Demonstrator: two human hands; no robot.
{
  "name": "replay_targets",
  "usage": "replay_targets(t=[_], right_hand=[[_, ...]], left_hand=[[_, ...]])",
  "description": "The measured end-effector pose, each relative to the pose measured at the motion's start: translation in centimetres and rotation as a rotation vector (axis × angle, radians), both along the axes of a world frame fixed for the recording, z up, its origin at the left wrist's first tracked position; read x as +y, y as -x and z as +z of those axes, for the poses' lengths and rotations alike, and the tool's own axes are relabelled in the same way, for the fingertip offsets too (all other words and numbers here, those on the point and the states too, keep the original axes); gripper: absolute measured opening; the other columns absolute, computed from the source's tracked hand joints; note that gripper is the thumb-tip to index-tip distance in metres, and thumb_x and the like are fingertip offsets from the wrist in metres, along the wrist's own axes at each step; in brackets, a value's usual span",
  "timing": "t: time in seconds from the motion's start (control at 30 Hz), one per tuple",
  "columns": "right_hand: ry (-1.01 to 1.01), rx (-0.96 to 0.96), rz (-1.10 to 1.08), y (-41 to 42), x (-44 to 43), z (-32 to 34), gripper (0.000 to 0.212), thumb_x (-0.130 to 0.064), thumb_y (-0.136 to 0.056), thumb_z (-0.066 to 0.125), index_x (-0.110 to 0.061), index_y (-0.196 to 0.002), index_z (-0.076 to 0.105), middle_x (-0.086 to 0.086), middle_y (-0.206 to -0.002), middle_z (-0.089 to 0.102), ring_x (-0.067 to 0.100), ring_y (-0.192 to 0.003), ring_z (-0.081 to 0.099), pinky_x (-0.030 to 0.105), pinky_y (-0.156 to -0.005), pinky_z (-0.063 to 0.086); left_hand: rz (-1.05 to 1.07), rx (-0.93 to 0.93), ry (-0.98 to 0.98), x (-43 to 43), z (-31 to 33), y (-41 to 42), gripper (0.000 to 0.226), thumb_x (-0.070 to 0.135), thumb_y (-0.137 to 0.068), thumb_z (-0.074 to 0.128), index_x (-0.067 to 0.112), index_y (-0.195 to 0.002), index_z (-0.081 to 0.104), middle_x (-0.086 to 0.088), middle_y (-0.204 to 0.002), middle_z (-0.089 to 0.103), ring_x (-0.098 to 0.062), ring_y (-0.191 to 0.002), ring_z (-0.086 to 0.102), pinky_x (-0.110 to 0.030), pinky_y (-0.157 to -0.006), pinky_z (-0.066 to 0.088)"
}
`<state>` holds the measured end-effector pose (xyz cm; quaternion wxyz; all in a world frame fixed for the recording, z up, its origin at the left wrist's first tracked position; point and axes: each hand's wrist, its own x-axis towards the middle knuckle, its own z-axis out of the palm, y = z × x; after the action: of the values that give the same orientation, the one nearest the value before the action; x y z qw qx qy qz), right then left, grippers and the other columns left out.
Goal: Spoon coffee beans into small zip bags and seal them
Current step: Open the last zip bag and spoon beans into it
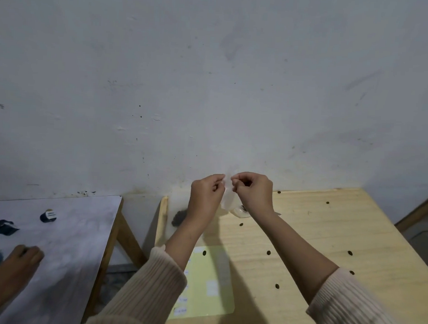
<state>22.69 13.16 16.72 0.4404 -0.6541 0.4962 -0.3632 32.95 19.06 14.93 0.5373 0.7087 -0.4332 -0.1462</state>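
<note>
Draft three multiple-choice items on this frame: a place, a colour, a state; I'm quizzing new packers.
1. Where is the dark bean heap? A) wooden table, far left corner B) in a bowl C) on the floor
2. The sheet on that table is A) red B) pale yellow C) black
3. The clear bag is A) lying flat B) pinched between left hand and right hand C) taped to wall
Answers: A, it sits by the back edge; B, it shows yellow-green; B, fingertips grip it aloft.

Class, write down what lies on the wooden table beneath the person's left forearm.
A yellow sheet with white labels lies there; farther back, a dark heap, likely coffee beans. The left forearm hides part of each.
</note>
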Motion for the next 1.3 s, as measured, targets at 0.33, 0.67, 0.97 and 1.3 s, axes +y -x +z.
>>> replay_targets(t=[0.33,0.67,0.97,1.3], right_hand=[[0.026,0.048,0.059,1.0,-0.8,0.3,0.01,-0.006,-0.083,0.061,-0.008,-0.08,0.071,0.007,-0.074,0.07,0.019,-0.072,0.067,0.019,-0.069,0.051],[0.055,0.163,0.275,1.6,-1.9,1.6,0.022,-0.008,-0.08,0.059,-0.026,-0.069,0.067,0.003,-0.066,0.07,0.017,-0.066,0.069,0.033,-0.064,0.055],[0.237,0.245,0.237,1.0,-2.5,1.3,0.011,-0.004,-0.076,0.062,-0.009,-0.076,0.071,-0.004,-0.064,0.064,0.001,-0.054,0.056,0.005,-0.057,0.042],[0.279,0.292,0.364,0.8,-1.7,1.0,0.018,-0.006,-0.084,0.054,-0.014,-0.085,0.069,-0.004,-0.085,0.068,0.01,-0.082,0.062,0.025,-0.078,0.05]], left_hand=[[-0.148,0.124,-0.046,-0.2,0.0,-0.1,0.024,0.009,-0.089,0.058,0.01,-0.111,0.065,0.0,-0.098,0.069,-0.01,-0.091,0.066,-0.016,-0.081,0.051],[-0.546,-0.207,-0.283,0.2,-1.5,-2.3,0.128,0.053,-0.055,0.084,0.043,-0.144,-0.008,0.024,-0.153,-0.011,0.008,-0.139,-0.008,-0.024,-0.112,0.013],[-0.355,-0.346,-0.182,-0.4,-2.5,-1.5,0.121,0.042,-0.056,0.082,0.04,-0.145,0.0,0.009,-0.138,0.014,-0.01,-0.128,0.028,-0.031,-0.095,0.044],[-0.27,-0.345,-0.066,-0.8,-2.4,-1.6,0.118,0.058,-0.052,0.077,0.039,-0.144,0.006,0.012,-0.131,0.019,-0.012,-0.125,0.032,-0.032,-0.092,0.046]])
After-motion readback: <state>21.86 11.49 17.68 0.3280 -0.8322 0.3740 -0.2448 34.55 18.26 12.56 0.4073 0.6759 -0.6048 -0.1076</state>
